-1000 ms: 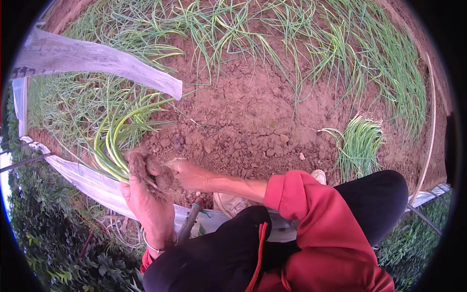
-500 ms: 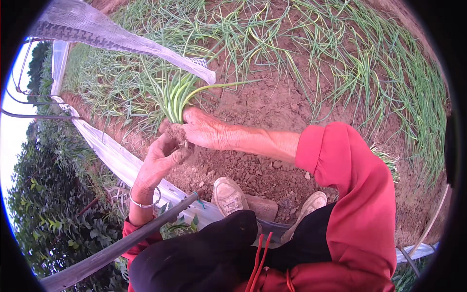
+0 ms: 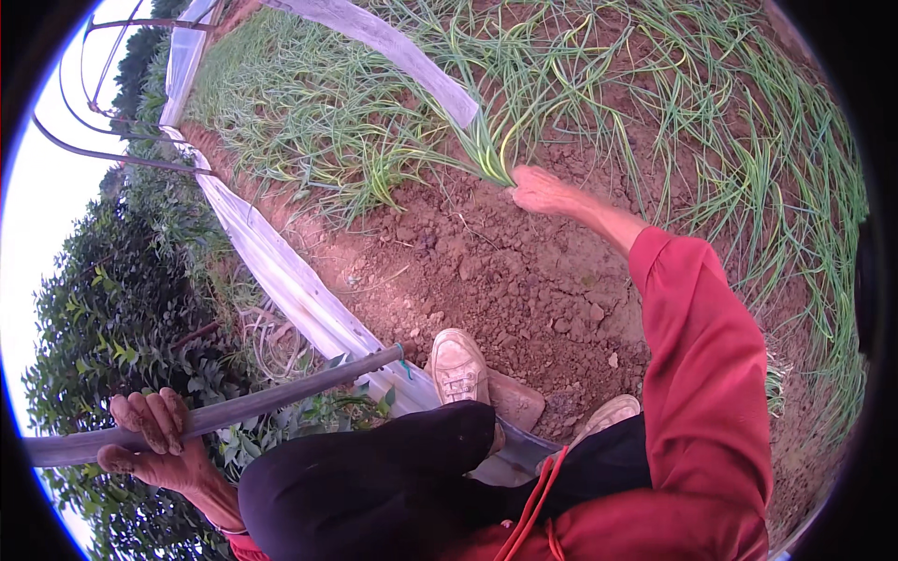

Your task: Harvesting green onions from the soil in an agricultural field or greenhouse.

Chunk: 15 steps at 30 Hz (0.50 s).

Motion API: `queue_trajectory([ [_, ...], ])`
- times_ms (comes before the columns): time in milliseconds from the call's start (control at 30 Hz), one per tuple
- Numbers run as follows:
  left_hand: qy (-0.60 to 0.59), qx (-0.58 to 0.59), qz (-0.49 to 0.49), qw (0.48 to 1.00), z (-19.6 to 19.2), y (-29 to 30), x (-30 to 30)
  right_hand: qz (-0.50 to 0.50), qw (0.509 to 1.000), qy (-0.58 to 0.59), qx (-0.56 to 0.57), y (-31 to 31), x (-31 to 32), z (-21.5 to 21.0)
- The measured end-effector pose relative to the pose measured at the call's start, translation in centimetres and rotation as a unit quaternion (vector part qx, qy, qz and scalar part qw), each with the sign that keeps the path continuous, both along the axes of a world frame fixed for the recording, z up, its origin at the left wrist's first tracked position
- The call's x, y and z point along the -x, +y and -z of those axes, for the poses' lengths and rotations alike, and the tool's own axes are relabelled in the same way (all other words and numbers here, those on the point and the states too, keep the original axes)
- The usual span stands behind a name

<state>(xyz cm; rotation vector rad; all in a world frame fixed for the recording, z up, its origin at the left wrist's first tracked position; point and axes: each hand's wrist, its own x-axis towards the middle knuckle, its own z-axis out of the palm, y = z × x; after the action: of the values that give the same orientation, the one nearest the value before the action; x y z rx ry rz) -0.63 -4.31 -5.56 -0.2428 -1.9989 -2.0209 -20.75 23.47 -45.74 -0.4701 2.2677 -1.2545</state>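
Muddy left hand (image 3: 154,439) wraps one pole (image 3: 234,411); right hand (image 3: 541,192) clutches one bunch of green shoots (image 3: 486,154).

A clump of green shoots (image 3: 486,154), long, thin and yellowing at some tips, stands in the red-brown soil at the edge of the planted rows, its base held by the right hand (image 3: 541,192), which closes around it just above the ground. A grey pole (image 3: 234,409) lies nearly level at the bed's outer edge, its near end wrapped in the soiled left hand (image 3: 154,444).
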Motion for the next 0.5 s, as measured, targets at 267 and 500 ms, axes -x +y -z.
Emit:
queue_trajectory([
  [267,0.092,0.022,-0.150,0.984,0.7,1.2,0.1,-0.088,0.987,0.038,-0.131,-0.1,-1.3,2.6],
  [500,0.088,0.012,-0.198,0.976,1.5,1.0,0.0,-0.278,0.930,0.044,-0.237,-0.1,-2.1,1.4],
])
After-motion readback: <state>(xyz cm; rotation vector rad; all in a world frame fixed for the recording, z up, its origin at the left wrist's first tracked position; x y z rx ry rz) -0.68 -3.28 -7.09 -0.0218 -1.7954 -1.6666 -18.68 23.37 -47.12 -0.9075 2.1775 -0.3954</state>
